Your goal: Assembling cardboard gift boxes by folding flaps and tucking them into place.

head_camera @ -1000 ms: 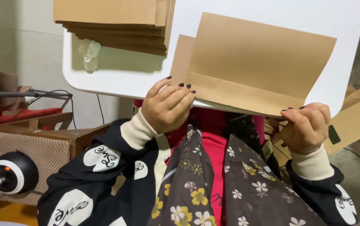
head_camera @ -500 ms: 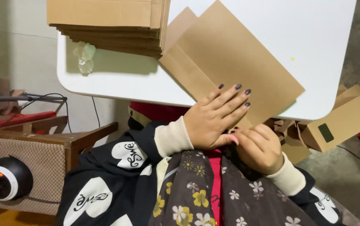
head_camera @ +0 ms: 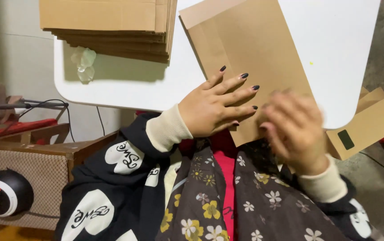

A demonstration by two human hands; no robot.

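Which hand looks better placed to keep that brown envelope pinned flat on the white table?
Probably the left hand: it lies spread flat on the brown envelope. The right hand is motion-blurred at the envelope's near edge.

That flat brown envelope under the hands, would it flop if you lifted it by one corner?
Probably it bends a little: the brown envelope looks thin and lies flat on the white table. It seems light, since the left hand pins it with spread fingers alone. It may slide easily on the smooth tabletop, and its lower edge already overhangs the rim near the blurred right hand.
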